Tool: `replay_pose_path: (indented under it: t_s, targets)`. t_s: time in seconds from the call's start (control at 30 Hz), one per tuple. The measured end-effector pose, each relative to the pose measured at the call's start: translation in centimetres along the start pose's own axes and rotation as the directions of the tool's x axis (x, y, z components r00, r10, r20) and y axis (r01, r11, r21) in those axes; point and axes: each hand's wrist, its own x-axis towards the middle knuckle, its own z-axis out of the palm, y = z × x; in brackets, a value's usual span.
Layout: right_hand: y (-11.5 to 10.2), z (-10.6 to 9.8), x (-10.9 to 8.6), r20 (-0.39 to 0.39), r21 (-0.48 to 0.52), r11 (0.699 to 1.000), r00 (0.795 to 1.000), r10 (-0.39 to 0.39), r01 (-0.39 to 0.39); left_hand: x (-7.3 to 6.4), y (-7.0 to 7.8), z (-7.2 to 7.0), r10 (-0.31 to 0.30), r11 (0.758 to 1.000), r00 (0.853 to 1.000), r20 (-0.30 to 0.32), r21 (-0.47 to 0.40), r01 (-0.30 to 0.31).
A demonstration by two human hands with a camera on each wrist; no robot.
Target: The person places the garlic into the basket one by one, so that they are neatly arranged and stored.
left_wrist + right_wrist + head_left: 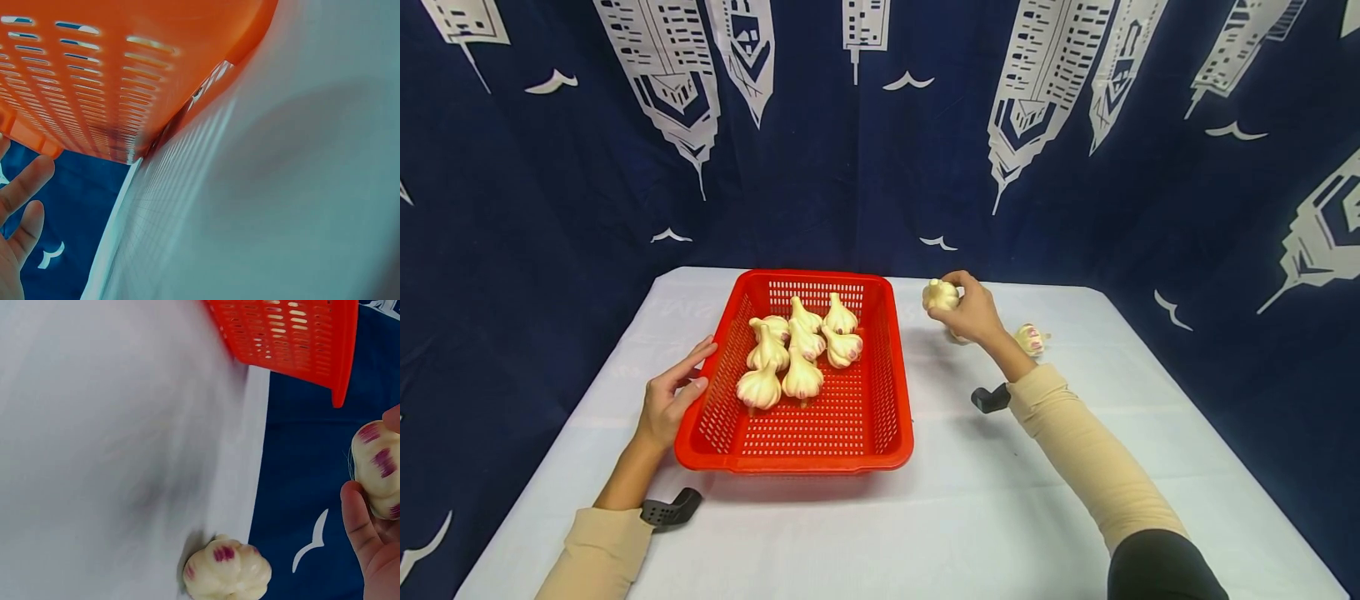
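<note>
A red perforated plastic basket (790, 465) stands left of centre on the table, with several garlic bulbs (805, 379) grouped inside it. My left hand (664, 407) touches the basket's left rim, its fingers fairly straight; in the left wrist view the fingers (28, 184) lie beside the rim. Right of the basket, my right hand (976, 315) holds one garlic bulb (942, 295) between thumb and fingers, raised above the table. The right wrist view shows that held bulb (378, 469) with purple streaks. Beneath the right hand, another bulb (958, 337) is mostly hidden.
One more garlic bulb (1031, 340) lies on the white-covered table (955, 517), just beyond the right wrist. A dark blue curtain (857, 200) with white building prints hangs behind the table's far edge. Black devices (672, 508) are worn at both wrists.
</note>
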Motion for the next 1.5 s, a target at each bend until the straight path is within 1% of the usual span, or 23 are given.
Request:
replay_pose_path:
  t_s: [0.2,0.3,0.47,0.77,1.13,1.3,1.5]
  targets:
    - [-0.6,-0.2,-0.1,0.048,0.045,0.998,0.998,0.03,-0.032,0.1,0.0,0.0,0.0,1.0,1.0,0.003,0.001,0.0]
    - [-0.9,-0.2,-0.2,0.059,0.063,0.997,0.997,0.039,-0.043,0.1,0.0,0.0,-0.005,1.0,1.0,0.006,0.003,0.005]
    - [-1.4,-0.3,-0.3,0.082,0.098,0.994,0.996,0.041,-0.049,0.1,0.2,0.0,-0.005,1.0,1.0,0.007,0.0,0.005]
    - [-3.1,-0.3,-0.5,0.142,0.152,0.988,0.99,0.0,-0.022,0.0,0.4,-0.1,-0.004,1.0,1.0,0.007,-0.014,0.004]
    - [-4.5,-0.1,-0.8,0.189,0.146,0.989,0.981,-0.034,0.006,0.0,0.2,0.0,0.006,1.0,1.0,0.007,-0.013,-0.006]
    - [-5.3,-0.1,-1.0,0.224,0.15,0.989,0.974,-0.042,0.008,0.0,0.1,0.0,-0.002,1.0,1.0,0.007,-0.008,0.002]
    - [-6.2,-0.1,-1.1,0.255,0.152,0.988,0.964,-0.076,0.037,0.0,0.3,0.0,-0.001,1.0,1.0,0.01,-0.012,0.001]
